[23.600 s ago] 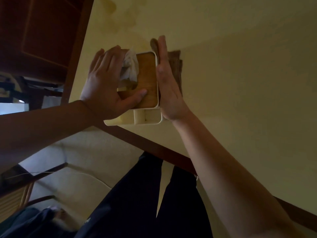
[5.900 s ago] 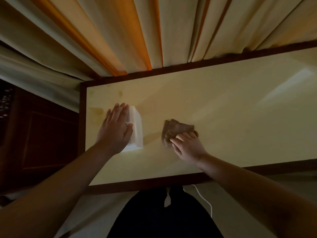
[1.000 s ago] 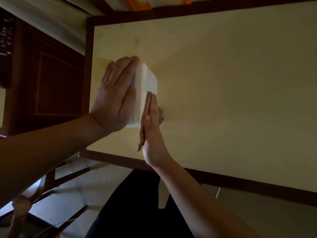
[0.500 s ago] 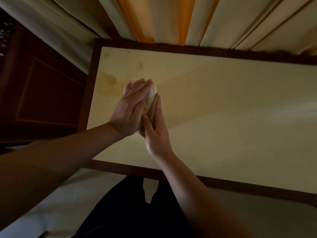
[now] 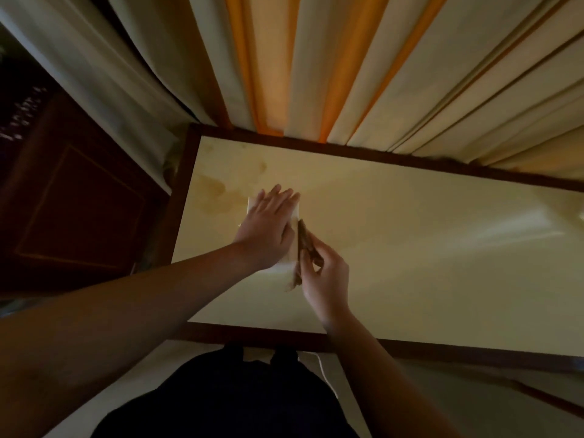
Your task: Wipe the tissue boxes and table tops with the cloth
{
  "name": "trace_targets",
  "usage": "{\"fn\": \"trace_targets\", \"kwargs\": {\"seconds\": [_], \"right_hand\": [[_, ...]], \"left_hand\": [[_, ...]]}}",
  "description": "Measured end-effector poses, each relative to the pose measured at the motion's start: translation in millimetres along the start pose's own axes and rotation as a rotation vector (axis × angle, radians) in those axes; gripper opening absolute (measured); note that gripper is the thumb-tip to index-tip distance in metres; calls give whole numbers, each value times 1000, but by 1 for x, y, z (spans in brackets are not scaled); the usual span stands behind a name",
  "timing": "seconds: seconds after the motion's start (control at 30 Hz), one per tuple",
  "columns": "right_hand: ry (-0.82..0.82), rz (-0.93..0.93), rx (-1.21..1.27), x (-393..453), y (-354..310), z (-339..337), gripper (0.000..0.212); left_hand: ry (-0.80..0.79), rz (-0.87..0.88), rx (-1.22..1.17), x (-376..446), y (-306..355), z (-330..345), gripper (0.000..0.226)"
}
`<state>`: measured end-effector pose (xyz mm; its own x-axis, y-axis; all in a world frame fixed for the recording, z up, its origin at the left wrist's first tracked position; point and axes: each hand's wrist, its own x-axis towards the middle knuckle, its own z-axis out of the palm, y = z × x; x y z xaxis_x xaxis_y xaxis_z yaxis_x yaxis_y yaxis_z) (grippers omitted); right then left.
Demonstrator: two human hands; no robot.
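A white tissue box (image 5: 292,245) stands on the cream table top (image 5: 410,248) near its left end. My left hand (image 5: 268,229) lies flat on top of the box with straight fingers, covering most of it. My right hand (image 5: 325,273) holds a brown cloth (image 5: 304,248) against the box's right side, fingers curled round the cloth. Only a thin edge of the cloth shows between hand and box.
The table has a dark wooden rim (image 5: 442,346) and brownish stains (image 5: 215,191) left of the box. Cream and orange curtains (image 5: 316,64) hang behind it. A dark wooden cabinet (image 5: 72,197) stands to the left. A white cable (image 5: 325,374) lies on the floor by my legs.
My right hand has slid with the cloth down the box's right side toward me and its fingers have curled. My left hand stays flat on the box. The view has tilted up.
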<state>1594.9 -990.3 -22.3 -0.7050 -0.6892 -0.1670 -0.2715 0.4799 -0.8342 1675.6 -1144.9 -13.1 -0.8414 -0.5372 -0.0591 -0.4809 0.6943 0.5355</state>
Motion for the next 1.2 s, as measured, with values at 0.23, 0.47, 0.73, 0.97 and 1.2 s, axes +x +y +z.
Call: {"fn": "trace_targets", "kwargs": {"seconds": [0.23,0.47,0.73,0.97,1.2], "right_hand": [[130,73,-131,-4,9,-25,39],[-21,-196,-549,-17,45,-61,49],[-476,114,-647,-34,77,-42,50],[-227,-265,-553,6,3,-29,67],[-293,-438,-669,31,-37,36,89]], "left_hand": [[-1,-49,155,-14,0,-5,67],[-4,-63,172,-15,-8,-1,70],[94,11,-52,-21,-15,-15,76],[202,-289,-252,-59,-57,-17,63],[8,-588,-432,-71,-70,4,54]]}}
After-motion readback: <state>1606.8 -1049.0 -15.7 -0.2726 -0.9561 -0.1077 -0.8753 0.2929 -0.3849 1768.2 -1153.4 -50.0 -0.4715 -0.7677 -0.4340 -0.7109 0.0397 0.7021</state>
